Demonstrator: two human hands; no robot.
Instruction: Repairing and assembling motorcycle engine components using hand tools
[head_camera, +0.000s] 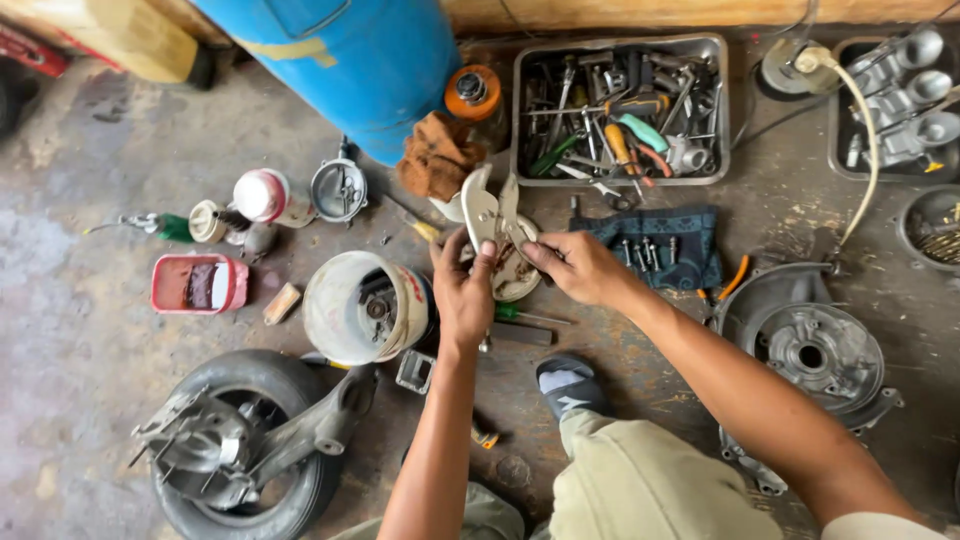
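My left hand (462, 283) and my right hand (575, 265) both grip a pale metal engine part (497, 228) with two rounded lobes, held up in front of me over the workshop floor. The left thumb presses on its lower middle. The right fingers pinch its right edge. Below the part lies a green-handled screwdriver (512, 313). A white bucket (362, 306) with small parts inside stands just left of my left hand.
A metal tray of tools (716, 110) sits behind the part, next to a brown rag (438, 152) and a blue cylinder (350, 60). A dark cloth with bits (690, 225) lies right. An engine cover (815, 350) is at right, a wheel (250, 445) at lower left.
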